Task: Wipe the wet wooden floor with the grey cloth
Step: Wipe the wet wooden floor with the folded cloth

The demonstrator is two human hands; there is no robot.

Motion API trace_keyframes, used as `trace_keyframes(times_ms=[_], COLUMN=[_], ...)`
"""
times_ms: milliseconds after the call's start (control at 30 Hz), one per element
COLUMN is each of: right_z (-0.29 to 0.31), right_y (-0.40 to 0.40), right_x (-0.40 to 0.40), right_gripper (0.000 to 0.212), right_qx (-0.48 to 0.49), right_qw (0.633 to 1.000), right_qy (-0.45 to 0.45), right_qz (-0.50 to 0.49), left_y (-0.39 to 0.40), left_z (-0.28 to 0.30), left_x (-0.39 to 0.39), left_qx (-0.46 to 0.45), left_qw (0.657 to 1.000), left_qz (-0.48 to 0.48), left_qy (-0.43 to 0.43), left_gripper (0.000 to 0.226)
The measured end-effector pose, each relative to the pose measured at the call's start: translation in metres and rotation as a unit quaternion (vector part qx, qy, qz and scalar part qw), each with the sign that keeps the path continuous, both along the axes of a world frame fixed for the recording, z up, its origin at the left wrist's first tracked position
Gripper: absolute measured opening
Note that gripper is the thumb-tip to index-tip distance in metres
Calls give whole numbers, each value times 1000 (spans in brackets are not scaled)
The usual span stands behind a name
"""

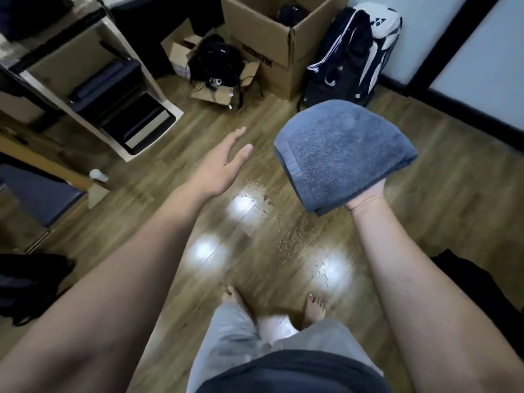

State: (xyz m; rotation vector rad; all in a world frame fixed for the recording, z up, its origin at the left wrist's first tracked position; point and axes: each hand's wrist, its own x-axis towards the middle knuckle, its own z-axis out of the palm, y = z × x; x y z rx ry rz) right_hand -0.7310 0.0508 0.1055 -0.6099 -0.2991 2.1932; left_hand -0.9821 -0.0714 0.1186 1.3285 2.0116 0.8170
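The person stands barefoot just short of the wet patch (255, 205) on the wooden floor (425, 194), and that is the main risk — a step forward onto the droplets could mean a slip, more so with the glare of the ceiling lights hiding where the water ends. A second risk is the grey cloth (340, 154): it is folded and draped over the right hand (368, 194), held up in the air well above the floor, and if it unfolds or slides off on the way down it may land beside the water, not on it.

The right forearm is raised, palm side up under the cloth; its fingers are hidden beneath the fabric, so I cannot tell how they lie. The left hand (224, 163) reaches forward over the floor, holding nothing — fingers straight and close together, thumb slightly apart. Boxes (272, 46) and a backpack (348, 52) stand against the far wall.
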Motion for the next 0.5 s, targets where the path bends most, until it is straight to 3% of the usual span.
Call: trace_keyframes(times_ms=[200, 300, 500], right_z=[-22, -35, -46], right_y=[-16, -39, -90], right_x=[-57, -78, -75], right_gripper=[49, 59, 61], right_qx=[-19, -41, -91], right_qw=[997, 988, 966], right_qy=[14, 20, -19], right_qz=[-77, -147, -242], left_y=[17, 31, 49], left_z=[-34, -47, -79], left_x=[-70, -107, -126], left_qx=[-25, -36, -79], left_qw=[996, 991, 981], left_qz=[-61, -111, -155], left_qy=[-58, -69, -86], left_gripper=[55, 54, 49])
